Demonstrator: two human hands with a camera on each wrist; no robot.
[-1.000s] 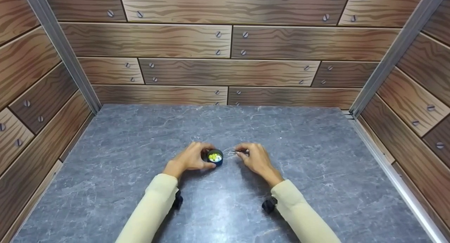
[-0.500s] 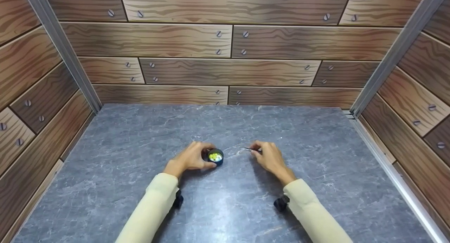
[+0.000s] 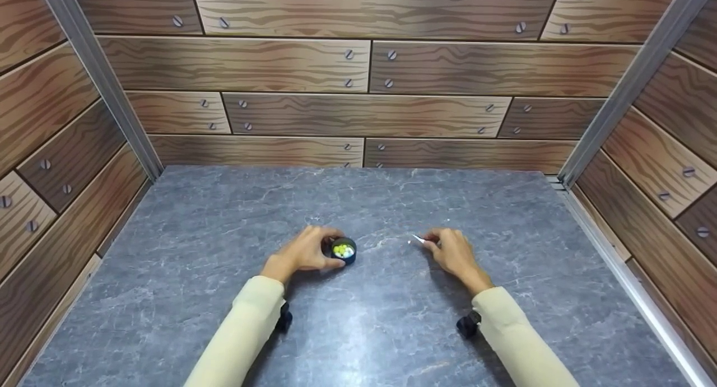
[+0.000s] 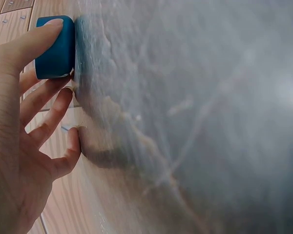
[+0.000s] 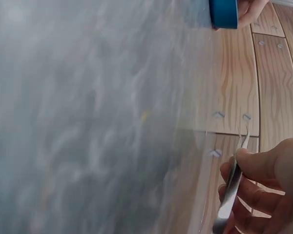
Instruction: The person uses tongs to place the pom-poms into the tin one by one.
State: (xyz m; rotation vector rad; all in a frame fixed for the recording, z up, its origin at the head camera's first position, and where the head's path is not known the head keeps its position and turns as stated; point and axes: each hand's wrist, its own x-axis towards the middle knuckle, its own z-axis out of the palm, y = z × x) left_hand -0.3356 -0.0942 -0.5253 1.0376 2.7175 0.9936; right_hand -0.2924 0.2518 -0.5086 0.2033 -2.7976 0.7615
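A small round blue tub [image 3: 351, 259] stands on the tabletop in the head view, with several small yellow and white pieces [image 3: 341, 250] inside. Round its left side my left hand [image 3: 302, 251] holds it; the thumb lies along the tub's wall [image 4: 56, 51] in the left wrist view. Off to the right, my right hand [image 3: 455, 255] pinches metal tweezers [image 3: 419, 239] between thumb and fingers. Their fine curved tips stand slightly apart in the right wrist view, where the tweezers [image 5: 230, 192] point away from the palm. Nothing can be made out between the tips.
The grey marbled tabletop [image 3: 358, 202] is bounded by wood-patterned walls [image 3: 297, 65] at the back and sides. Metal rails [image 3: 627, 289] run along the corners and right edge. A tiny bright speck [image 3: 409, 242] shows near the tweezer tips; its kind is unclear.
My right hand has moved to the right with the tweezers, away from the tub. The left hand and the tub have stayed in place.
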